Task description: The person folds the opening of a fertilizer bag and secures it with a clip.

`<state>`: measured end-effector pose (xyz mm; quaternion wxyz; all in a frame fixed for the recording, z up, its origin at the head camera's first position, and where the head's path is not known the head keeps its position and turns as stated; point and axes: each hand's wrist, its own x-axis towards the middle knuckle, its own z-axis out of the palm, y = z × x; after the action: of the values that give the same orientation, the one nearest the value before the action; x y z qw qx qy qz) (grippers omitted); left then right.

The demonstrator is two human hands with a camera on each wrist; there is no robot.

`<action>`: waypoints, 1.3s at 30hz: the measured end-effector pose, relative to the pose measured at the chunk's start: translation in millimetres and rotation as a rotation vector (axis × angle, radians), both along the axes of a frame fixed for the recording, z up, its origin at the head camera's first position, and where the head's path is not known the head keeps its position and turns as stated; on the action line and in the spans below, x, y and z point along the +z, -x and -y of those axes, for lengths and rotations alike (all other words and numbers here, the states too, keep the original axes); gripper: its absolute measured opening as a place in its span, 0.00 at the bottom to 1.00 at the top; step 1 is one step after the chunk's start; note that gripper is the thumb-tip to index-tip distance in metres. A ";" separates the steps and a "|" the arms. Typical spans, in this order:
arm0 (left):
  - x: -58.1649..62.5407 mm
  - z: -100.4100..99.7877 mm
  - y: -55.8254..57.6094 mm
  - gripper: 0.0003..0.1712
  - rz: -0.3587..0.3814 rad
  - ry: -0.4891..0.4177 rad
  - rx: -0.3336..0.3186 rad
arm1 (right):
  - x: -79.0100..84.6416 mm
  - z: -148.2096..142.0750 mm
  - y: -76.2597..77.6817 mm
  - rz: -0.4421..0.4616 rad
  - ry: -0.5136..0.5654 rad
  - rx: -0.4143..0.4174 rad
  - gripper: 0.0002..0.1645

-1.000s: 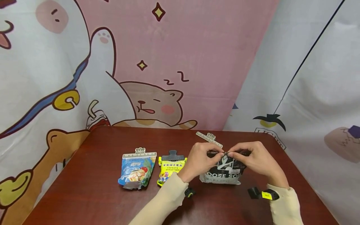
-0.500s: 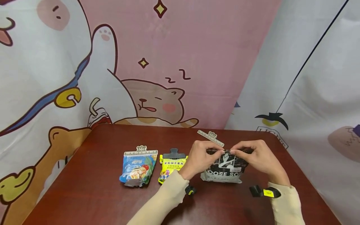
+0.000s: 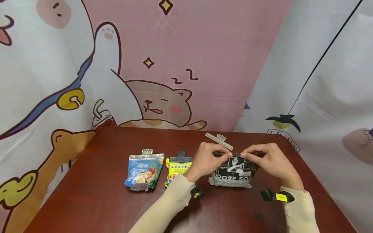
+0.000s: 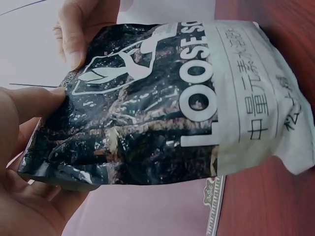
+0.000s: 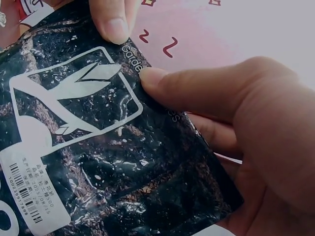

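Note:
A black and white bag point(image 3: 231, 173) printed "LOOSE SO" stands upright on the right half of the table. My left hand point(image 3: 206, 161) pinches its top edge between thumb and fingers from the left. From the right, my right hand point(image 3: 272, 161) pinches the same edge, the two thumbs close together. In the left wrist view the bag's front point(image 4: 147, 108) shows a plant logo and large letters. A barcode label point(image 5: 34, 191) appears on it in the right wrist view. Behind the bag lies a loose, pale metal clip point(image 3: 219, 140).
To the left stand a blue food bag point(image 3: 142, 174) with a pale clip point(image 3: 147, 155) on top and a yellow bag point(image 3: 176, 168) with a dark clip point(image 3: 180, 157). My left sleeve partly covers the yellow one. A cartoon curtain point(image 3: 204, 64) hangs behind the table point(image 3: 96, 200).
My thumbs have moved slightly apart along the bag's top edge, which looks flatter and straighter. The head view has tilted a little. The other bags and the loose clip stay in place.

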<state>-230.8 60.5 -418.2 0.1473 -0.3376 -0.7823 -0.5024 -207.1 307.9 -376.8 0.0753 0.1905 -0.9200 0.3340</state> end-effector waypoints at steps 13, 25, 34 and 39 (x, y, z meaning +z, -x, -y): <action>0.2 4.7 3.2 0.03 0.077 -0.025 -0.034 | 0.4 -4.9 -0.8 0.072 0.004 -0.012 0.05; 2.7 8.1 4.5 0.02 0.061 -0.028 -0.052 | -0.1 -9.1 -0.6 -0.011 -0.031 0.002 0.04; 4.0 13.2 7.8 0.02 0.155 -0.035 -0.095 | -0.2 -10.9 -0.3 0.040 -0.016 -0.013 0.04; 3.8 17.0 9.7 0.02 0.180 -0.025 -0.107 | -1.6 -14.6 0.3 0.018 -0.032 -0.027 0.03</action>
<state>-240.5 43.5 -414.4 0.0536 -0.3305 -0.7669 -0.5475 -207.4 322.5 -378.4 0.0684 0.1763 -0.9283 0.3201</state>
